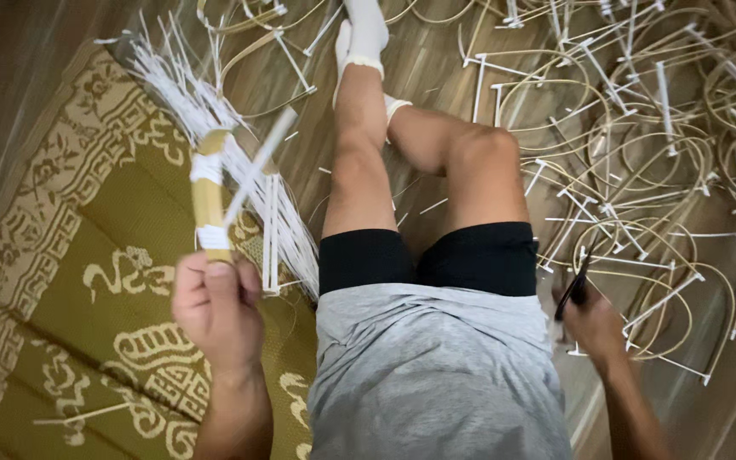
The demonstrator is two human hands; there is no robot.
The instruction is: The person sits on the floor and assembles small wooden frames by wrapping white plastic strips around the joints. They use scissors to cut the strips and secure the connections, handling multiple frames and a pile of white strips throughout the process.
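We are gripping a tan cane strip (pixel 209 200) bound with white wraps in our left hand (pixel 215 307), raising it above the green patterned mat (pixel 121 281) so its loose white strand hangs free. Our right hand (pixel 594 328) is closing around a dark tool (pixel 574 290), kept low beside the cane hoops (pixel 641 170) on the floor.
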